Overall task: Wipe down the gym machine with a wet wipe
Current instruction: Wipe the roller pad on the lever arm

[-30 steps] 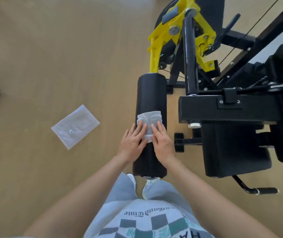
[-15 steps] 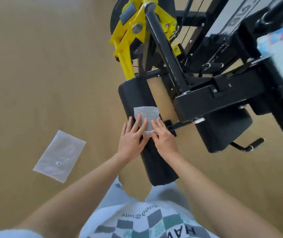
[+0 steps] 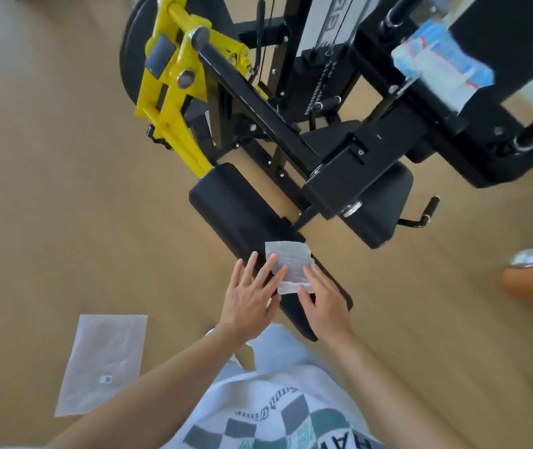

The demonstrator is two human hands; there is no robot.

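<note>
Both hands have slid apart a little, and the wet wipe [image 3: 289, 265] now sits closer to the near end of the roller pad [image 3: 226, 202] than it did a second ago. My left hand [image 3: 249, 296] lies flat with its fingers spread wide, the tips pressing the wipe's left edge. My right hand [image 3: 325, 303] is flat too, with its fingertips on the lower right corner. Neither hand grips anything.

I think the thin, damp, translucent sheet could bunch up or slide off the curve if I push unevenly. The round pad might also turn under my palms. Its smooth black cover looks like matte vinyl. A glossy yellow bracket [image 3: 174, 92] holds its far end, and a clear plastic sleeve [image 3: 103, 361] lies flat on the floor.
</note>
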